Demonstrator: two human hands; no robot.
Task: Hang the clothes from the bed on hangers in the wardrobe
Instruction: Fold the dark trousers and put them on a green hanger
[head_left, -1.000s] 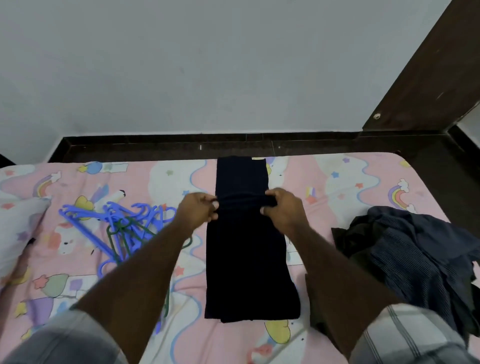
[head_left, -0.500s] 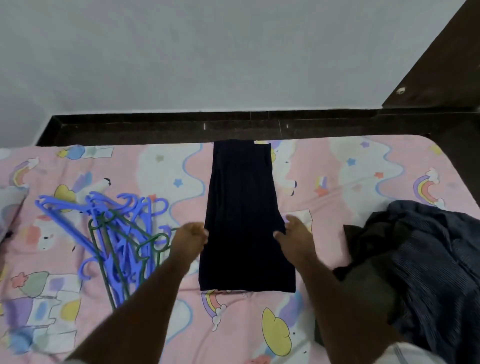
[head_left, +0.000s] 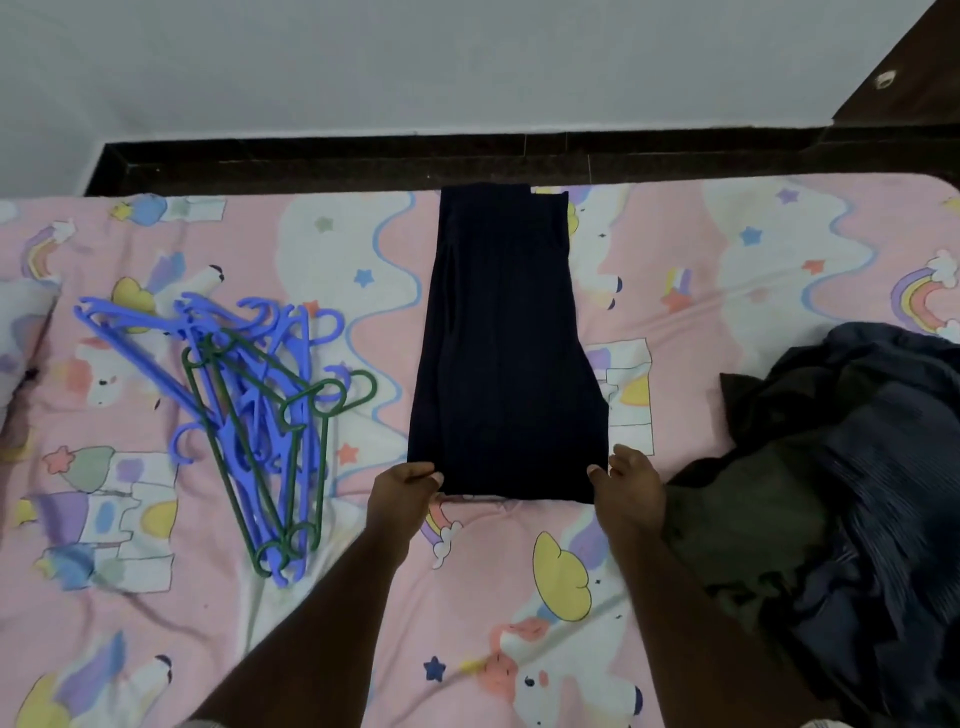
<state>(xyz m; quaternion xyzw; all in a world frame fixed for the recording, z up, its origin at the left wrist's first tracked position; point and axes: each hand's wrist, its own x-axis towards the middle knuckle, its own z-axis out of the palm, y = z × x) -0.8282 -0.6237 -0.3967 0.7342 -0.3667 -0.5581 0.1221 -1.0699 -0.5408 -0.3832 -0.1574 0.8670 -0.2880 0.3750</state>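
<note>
Trousers (head_left: 506, 353), dark, folded lengthwise, flat on bed (head_left: 727, 234). Your left hand (head_left: 402, 491) and right hand (head_left: 626, 480) pinch near corners; lift evenly, keep fold aligned for hangers (head_left: 249, 410).

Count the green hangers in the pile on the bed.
2 green hangers show, tangled among the blue hangers left of the dark folded garment; others may be hidden beneath.

garment (head_left: 506, 353) plain navy | hangers (head_left: 260, 410) blue, green | sheet (head_left: 727, 249) pink, unicorn-rainbow print
</note>
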